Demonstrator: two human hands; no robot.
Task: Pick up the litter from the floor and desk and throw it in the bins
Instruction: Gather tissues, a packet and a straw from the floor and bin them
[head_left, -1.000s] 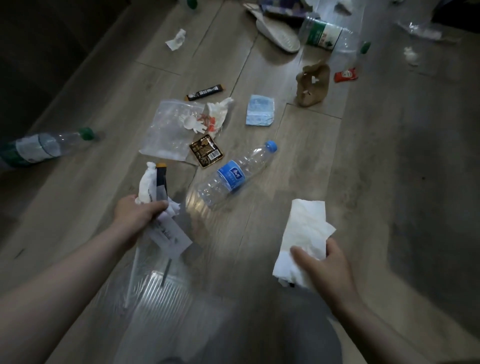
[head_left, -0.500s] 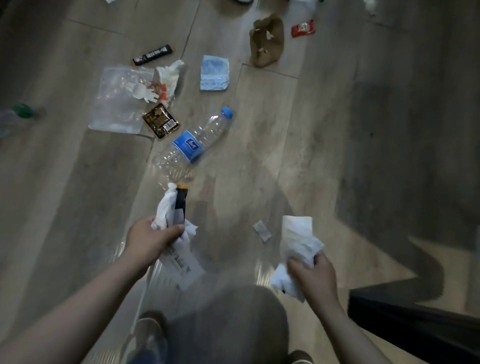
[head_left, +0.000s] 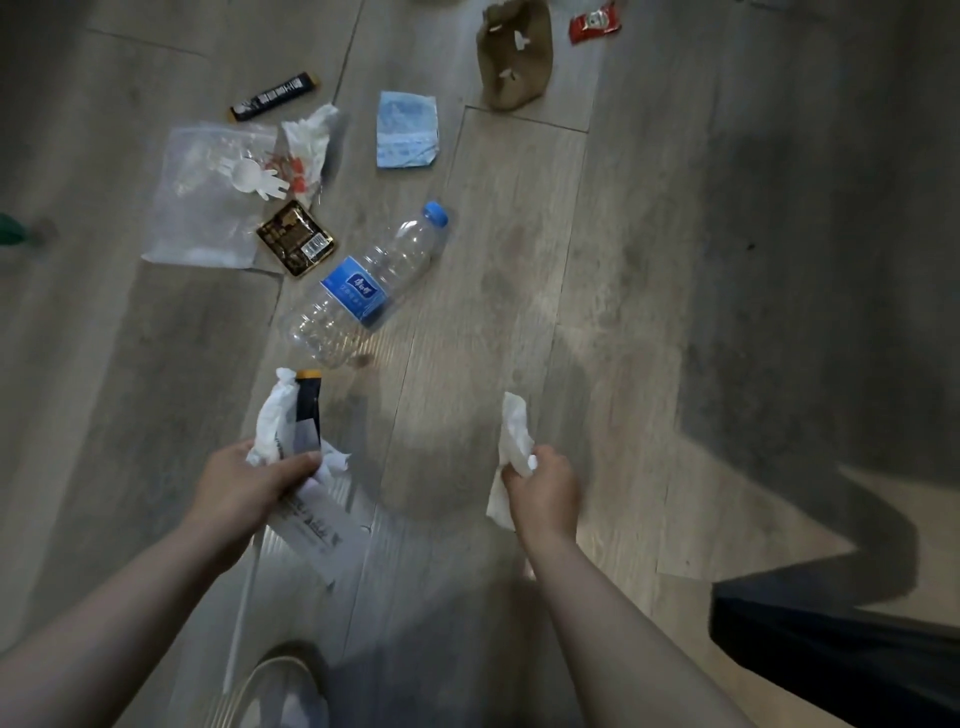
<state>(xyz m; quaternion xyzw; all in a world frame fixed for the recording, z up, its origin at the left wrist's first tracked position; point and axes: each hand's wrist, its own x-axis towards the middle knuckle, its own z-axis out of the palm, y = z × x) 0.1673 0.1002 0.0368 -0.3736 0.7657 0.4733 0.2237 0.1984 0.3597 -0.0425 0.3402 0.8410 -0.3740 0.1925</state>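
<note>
My left hand (head_left: 249, 488) grips a bundle of litter (head_left: 291, 426): a crumpled white tissue, a dark sachet with a yellow tip and a printed paper slip that hangs below the fist. My right hand (head_left: 545, 486) pinches a crumpled white tissue (head_left: 514, 431). Both hands hover above the wooden floor. Ahead of them lies an empty clear bottle (head_left: 363, 291) with a blue label and cap. Further off lie a brown snack wrapper (head_left: 296, 237), a clear plastic bag (head_left: 208, 197), a black stick sachet (head_left: 272, 97) and a blue tissue pack (head_left: 407, 130).
A brown paper cup holder (head_left: 514, 54) and a red sachet (head_left: 595, 22) lie at the top. A green bottle cap (head_left: 10, 229) shows at the left edge. A dark object (head_left: 841, 654) fills the lower right. My shoe (head_left: 280, 691) is at the bottom.
The view has swung down and back, so the litter on the floor has slid away from me. My right hand has crumpled its tissue into a tighter wad. The left hand's bundle is unchanged.
</note>
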